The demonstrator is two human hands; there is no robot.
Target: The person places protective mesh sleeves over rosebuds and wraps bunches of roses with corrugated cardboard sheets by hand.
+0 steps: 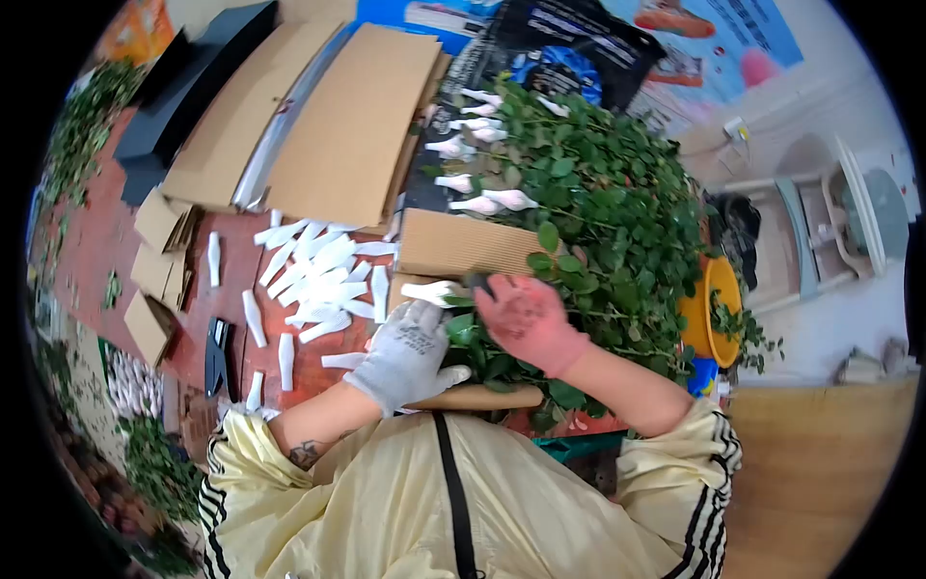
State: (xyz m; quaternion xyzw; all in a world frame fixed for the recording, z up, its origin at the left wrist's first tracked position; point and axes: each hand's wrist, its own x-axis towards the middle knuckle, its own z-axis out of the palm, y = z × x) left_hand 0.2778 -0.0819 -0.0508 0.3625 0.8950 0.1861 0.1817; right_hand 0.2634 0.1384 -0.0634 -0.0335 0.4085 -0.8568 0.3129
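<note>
My left hand [408, 357], in a grey-white glove with print on its back, lies over the cardboard edge. Its fingers are stretched out, with the thumb apart. Just beyond its fingertips is a rose [431, 292] whose head is covered by a white sleeve. My right hand [526, 321], in a pink glove, is closed where that rose's stem meets the leaves; its fingertips are partly hidden. A ribbed cardboard piece [468, 243] lies beyond both hands. Left of my left hand is a pile of white mesh sleeves [323, 275].
Leafy rose stems [608, 212] with several sleeved heads fill the right side. A black stapler [218, 357] and folded cardboard pieces [149, 328] lie at left. Large cardboard sheets [352, 116] are at the back. A yellow basin [719, 309] and a pale chair [801, 222] stand at right.
</note>
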